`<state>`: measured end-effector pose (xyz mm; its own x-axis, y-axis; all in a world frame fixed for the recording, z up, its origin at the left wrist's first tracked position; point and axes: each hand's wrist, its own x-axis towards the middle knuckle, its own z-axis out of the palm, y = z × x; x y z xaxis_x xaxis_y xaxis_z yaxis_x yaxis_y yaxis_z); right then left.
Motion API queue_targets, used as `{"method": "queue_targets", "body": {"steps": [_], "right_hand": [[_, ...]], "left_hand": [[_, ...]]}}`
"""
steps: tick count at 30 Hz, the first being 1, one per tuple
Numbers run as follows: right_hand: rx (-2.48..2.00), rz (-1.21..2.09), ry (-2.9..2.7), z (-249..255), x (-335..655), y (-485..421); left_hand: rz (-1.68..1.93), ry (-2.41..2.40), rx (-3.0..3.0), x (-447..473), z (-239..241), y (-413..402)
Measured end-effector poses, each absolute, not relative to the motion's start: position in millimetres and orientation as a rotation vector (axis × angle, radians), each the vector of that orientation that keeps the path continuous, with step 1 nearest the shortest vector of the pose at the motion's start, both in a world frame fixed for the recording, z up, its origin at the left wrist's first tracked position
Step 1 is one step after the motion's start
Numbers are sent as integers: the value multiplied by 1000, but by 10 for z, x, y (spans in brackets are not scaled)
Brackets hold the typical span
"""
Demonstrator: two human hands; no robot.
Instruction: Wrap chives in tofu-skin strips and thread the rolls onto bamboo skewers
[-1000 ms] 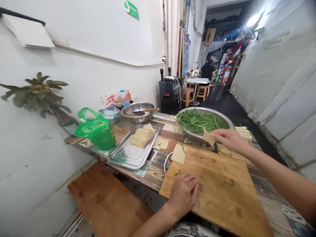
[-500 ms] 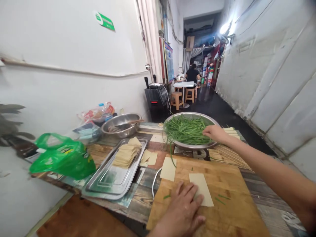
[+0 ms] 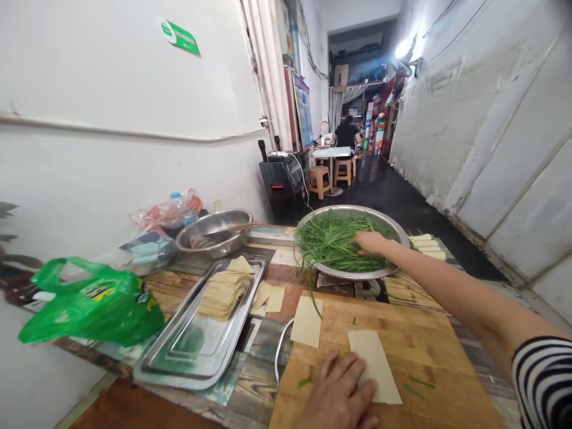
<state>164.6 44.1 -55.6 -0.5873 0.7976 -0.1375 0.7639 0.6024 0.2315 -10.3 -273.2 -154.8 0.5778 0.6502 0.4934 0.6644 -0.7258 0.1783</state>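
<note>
A wide metal bowl (image 3: pixel 397 226) full of green chives (image 3: pixel 333 241) stands behind the wooden cutting board (image 3: pixel 415 339). My right hand (image 3: pixel 372 244) reaches into the bowl, its fingers curled down into the chives and their tips hidden. Spread on the board, my left hand (image 3: pixel 342 387) has its fingertips at the edge of a pale tofu sheet (image 3: pixel 375 363). Another tofu sheet (image 3: pixel 306 322) lies further left, with a few chives drooping from the bowl onto its top. Short chive scraps (image 3: pixel 414 391) are scattered on the board.
Left of the board, a metal tray (image 3: pixel 179 351) bears a stack of tofu sheets (image 3: pixel 226 292). Beyond are a steel bowl (image 3: pixel 214 232) and a green plastic bag (image 3: pixel 98 304). Skewered rolls (image 3: pixel 426 245) and thin sticks (image 3: pixel 415 292) lie at right. A person (image 3: pixel 347 134) sits far back.
My right hand has moved lower and leftward into the chives. My left hand stays by the tofu sheet. The view has shifted slightly, and a striped sleeve now shows at right.
</note>
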Motion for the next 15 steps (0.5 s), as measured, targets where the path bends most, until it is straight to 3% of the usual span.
{"method": "queue_targets", "body": {"steps": [15], "right_hand": [[1296,332,2656,-209,1820,569]], "left_hand": [[-870,-1269,-2830,-91,-1439,-2767]]}}
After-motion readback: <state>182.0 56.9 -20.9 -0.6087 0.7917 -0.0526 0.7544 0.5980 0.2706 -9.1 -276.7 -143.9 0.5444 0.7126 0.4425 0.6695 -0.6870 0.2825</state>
